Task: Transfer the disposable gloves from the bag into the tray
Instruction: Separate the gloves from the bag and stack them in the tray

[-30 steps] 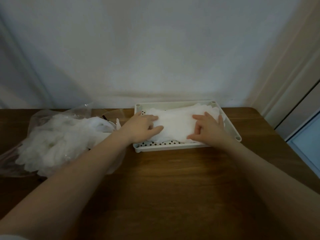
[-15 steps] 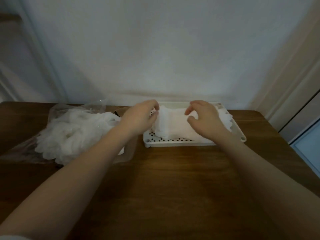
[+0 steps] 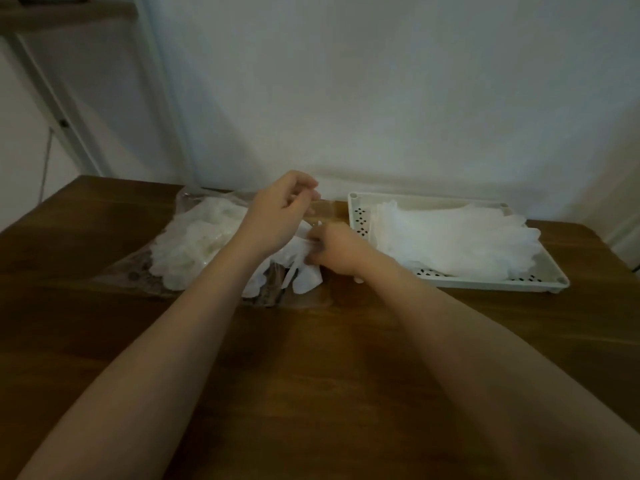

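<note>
Loose gloves [image 3: 194,244] heaped in clear bag [image 3: 138,268] on desk [image 3: 311,358], left. Left hand [image 3: 280,213] raised, pinching bag's upper film. Right hand [image 3: 334,251] gripping a glove at bag's mouth. Rightmost, white tray [image 3: 491,284] holding stacked gloves [image 3: 453,237].

— Support surface?
— One wooden table [image 3: 311,358], dark brown, grain running side to side, its far edge against a pale wall.

— Items resting directly on it?
— Two. Far left of centre: one clear plastic bag [image 3: 145,268], lying flat and crumpled, holding a heap of loose white disposable gloves [image 3: 194,244]. Far right: one white rectangular tray [image 3: 485,285], perforated base, short posts at the corners, carrying a stack of gloves [image 3: 457,237].

— Relation between the two?
— Side by side along the far edge, the bag's right end near the tray's left rim; whether they touch cannot be told.
</note>
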A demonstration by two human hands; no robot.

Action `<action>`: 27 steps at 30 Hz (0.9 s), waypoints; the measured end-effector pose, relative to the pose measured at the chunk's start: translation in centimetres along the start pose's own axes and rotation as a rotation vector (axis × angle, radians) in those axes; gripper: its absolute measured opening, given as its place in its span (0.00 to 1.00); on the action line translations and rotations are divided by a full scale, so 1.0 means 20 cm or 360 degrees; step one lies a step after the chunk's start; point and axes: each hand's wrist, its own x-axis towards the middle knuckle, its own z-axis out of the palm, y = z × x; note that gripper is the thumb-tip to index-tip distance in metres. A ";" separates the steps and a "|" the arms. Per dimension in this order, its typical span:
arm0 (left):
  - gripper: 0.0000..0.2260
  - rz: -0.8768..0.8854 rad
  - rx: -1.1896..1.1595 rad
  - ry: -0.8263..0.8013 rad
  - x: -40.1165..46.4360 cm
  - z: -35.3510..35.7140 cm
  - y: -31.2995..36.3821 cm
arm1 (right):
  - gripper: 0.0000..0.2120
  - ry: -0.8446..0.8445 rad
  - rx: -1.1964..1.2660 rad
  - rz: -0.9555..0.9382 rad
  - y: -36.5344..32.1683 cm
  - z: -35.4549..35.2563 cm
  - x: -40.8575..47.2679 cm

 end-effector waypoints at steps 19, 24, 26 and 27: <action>0.12 -0.0630 -0.1019 0.0057 -0.04 0.04 -0.09 | 0.11 0.0170 0.2779 0.0589 0.09 -0.15 -0.10; 0.21 -0.0846 -0.1845 -0.0106 -0.04 0.01 0.00 | 0.21 -0.0336 0.2368 0.0563 0.10 -0.20 -0.16; 0.19 -0.0798 -0.1900 -0.0305 -0.06 -0.02 0.06 | 0.31 -0.0380 0.2496 0.0569 0.12 -0.22 -0.18; 0.16 -0.0775 -0.1847 -0.0403 -0.07 -0.03 0.09 | 0.37 -0.0390 0.2616 0.0553 0.15 -0.23 -0.20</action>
